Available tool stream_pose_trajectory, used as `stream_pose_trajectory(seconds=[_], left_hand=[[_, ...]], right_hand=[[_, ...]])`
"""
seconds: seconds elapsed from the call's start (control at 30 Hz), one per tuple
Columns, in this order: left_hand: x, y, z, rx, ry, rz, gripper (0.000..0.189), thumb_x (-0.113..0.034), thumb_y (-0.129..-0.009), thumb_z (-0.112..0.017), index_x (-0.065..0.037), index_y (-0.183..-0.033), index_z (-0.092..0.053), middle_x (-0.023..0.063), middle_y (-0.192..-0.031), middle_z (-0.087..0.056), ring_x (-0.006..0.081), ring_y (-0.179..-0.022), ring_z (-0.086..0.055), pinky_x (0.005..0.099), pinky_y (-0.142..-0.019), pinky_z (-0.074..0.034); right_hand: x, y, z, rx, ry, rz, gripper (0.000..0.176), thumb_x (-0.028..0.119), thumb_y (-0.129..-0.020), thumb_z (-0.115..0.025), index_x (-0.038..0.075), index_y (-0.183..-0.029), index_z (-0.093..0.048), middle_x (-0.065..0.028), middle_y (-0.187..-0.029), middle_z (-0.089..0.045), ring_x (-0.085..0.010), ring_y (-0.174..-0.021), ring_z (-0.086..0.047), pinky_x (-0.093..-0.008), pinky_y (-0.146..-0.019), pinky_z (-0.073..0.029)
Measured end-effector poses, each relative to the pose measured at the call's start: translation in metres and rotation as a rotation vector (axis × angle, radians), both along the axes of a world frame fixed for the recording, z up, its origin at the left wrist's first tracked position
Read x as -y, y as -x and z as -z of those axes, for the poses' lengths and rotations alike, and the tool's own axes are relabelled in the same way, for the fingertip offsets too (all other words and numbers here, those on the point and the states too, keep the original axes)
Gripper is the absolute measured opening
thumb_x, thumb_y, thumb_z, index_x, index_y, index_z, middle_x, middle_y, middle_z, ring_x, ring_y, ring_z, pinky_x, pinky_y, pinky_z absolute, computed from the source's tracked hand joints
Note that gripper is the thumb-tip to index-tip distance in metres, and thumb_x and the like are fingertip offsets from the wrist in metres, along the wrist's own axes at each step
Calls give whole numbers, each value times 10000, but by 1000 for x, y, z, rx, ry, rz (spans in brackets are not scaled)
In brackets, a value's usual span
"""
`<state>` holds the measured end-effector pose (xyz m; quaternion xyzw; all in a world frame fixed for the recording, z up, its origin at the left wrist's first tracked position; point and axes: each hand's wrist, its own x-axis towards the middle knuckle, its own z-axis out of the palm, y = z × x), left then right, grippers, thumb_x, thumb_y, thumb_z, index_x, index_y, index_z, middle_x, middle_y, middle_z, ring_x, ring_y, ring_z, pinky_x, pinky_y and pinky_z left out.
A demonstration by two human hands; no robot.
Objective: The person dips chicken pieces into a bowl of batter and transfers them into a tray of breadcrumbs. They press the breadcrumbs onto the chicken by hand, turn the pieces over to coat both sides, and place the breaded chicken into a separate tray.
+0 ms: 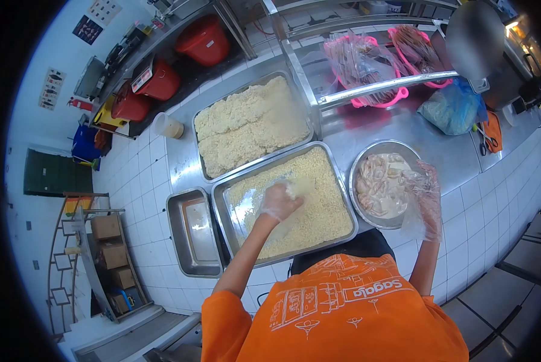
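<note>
My left hand point(280, 203), in a clear plastic glove, is over the metal tray of pale crumbs point(324, 223). Its fingers are curled round something pale that I cannot make out, with blurred crumbs beside it. At the right, my right hand point(426, 193), also in a loose clear glove, is at the right rim of a round metal bowl point(355, 181). Raw pale meat pieces point(382, 184) lie in milky liquid inside the bowl. What its fingers hold, if anything, is hidden by the glove and glare.
Behind stands a second tray heaped with crumbs point(246, 127). An empty metal pan point(195, 232) is at the left, a plastic cup point(169, 126) beyond it. Pink baskets point(401, 95), a blue bag point(454, 108) and scissors point(483, 140) lie at the back right.
</note>
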<state>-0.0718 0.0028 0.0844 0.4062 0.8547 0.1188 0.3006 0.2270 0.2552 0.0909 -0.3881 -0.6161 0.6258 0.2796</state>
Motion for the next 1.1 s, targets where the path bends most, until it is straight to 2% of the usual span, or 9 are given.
stream_pose_trajectory(seconds=[0.13, 0.23, 0.33, 0.43, 0.53, 0.77, 0.93, 1.03, 1.1], left_hand=[[-4, 6, 35, -143, -270, 143, 479, -364, -937, -620, -24, -1273, -650, 267, -1160, -685, 432, -1067, -661, 439, -949, -535], [-11, 2, 39, -98, -197, 2, 518, -338, -994, -523, 15, -1371, -564, 285, -1297, -622, 420, -1204, -601, 435, -1071, -455], [-36, -6, 67, -283, -146, 249, 755, -528, -1017, -392, 80, -1461, -436, 299, -1497, -452, 407, -1421, -413, 465, -1230, -235], [-61, -23, 89, -528, -202, 282, 881, -588, -1001, -384, 76, -1559, -233, 271, -1639, -206, 394, -1543, -148, 496, -1262, -62], [-61, -27, 92, -416, -216, 257, 979, -651, -978, -374, 50, -1594, -76, 222, -1686, -8, 394, -1561, 12, 553, -1247, 12], [-62, -28, 84, -562, -122, 355, 1135, -779, -869, -390, 58, -1588, -125, 244, -1678, -46, 364, -1569, 1, 708, -1149, 155], [-66, -30, 79, -562, -110, 324, 1117, -775, -869, -376, 47, -1590, -143, 223, -1684, -53, 337, -1572, -45, 735, -1117, 184], [-60, -25, 77, -537, -194, 359, 1009, -678, -920, -381, 38, -1593, -148, 217, -1682, -98, 345, -1570, -68, 732, -1116, 186], [-54, -24, 80, -607, -180, 97, 833, -500, -968, -430, 25, -1580, -220, 191, -1658, -221, 343, -1554, -148, 737, -1134, 90]], right_hand=[[5, 0, -8, -24, 6, 6, 527, -52, -874, -674, 86, -1353, -502, -46, -1342, -517, -133, -1096, -590, -288, -947, -517], [5, -6, -8, -22, 38, 25, 527, -56, -874, -670, 87, -1352, -501, -38, -1316, -535, -124, -1097, -583, -279, -943, -508], [0, -12, 5, 7, 22, 24, 551, -62, -865, -690, 89, -1356, -493, -42, -1330, -537, -152, -1085, -633, -292, -954, -518], [-3, -19, 14, 60, -35, -3, 557, -80, -860, -693, 90, -1350, -491, -39, -1321, -537, -152, -1087, -644, -300, -956, -524], [-7, -21, 7, 129, -61, -25, 541, -95, -860, -683, 88, -1335, -497, -31, -1300, -536, -134, -1106, -615, -292, -957, -511], [-16, -9, 2, 296, -175, -58, 476, -71, -876, -672, 83, -1300, -520, -64, -1253, -579, -183, -1112, -599, -290, -954, -477], [-22, 18, 3, 389, -444, -195, 529, -55, -828, -671, 78, -1320, -529, -171, -1276, -613, -337, -1138, -625, -402, -982, -493], [-25, 21, 44, 591, -621, -295, 634, -57, -798, -645, 89, -1397, -499, -215, -1240, -613, -400, -1108, -618, -471, -963, -495], [-28, 22, 59, 686, -732, -349, 714, -59, -793, -621, 105, -1467, -452, -235, -1161, -613, -412, -1061, -619, -495, -937, -496]])
